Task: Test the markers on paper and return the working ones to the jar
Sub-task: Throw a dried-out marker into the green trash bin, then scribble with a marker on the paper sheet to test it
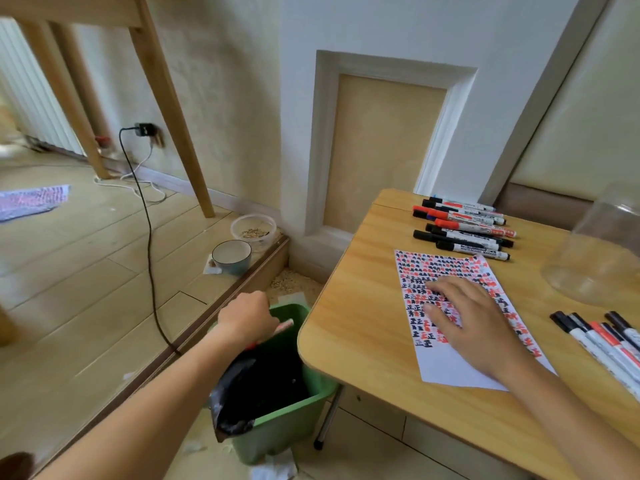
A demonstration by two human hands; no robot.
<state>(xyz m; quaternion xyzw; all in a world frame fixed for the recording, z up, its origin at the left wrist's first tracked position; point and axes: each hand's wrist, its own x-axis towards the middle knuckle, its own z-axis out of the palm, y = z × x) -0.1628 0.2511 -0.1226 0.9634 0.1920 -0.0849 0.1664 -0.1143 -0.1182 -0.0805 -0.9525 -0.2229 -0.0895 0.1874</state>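
The left hand curls around a red-and-white marker over the green bin, its body mostly hidden by the fingers; the right hand lies flat, fingers spread, on the paper crowded with red and black test marks; the blurred clear jar is cut off at the table's right.

- My left grip holds a marker over the bin, which stands on the floor left of the desk.
- My right grip rests on the paper, which lies on the desk.
- One row of markers lies behind the paper, another row lies to its right.
- The jar stands right of the paper.
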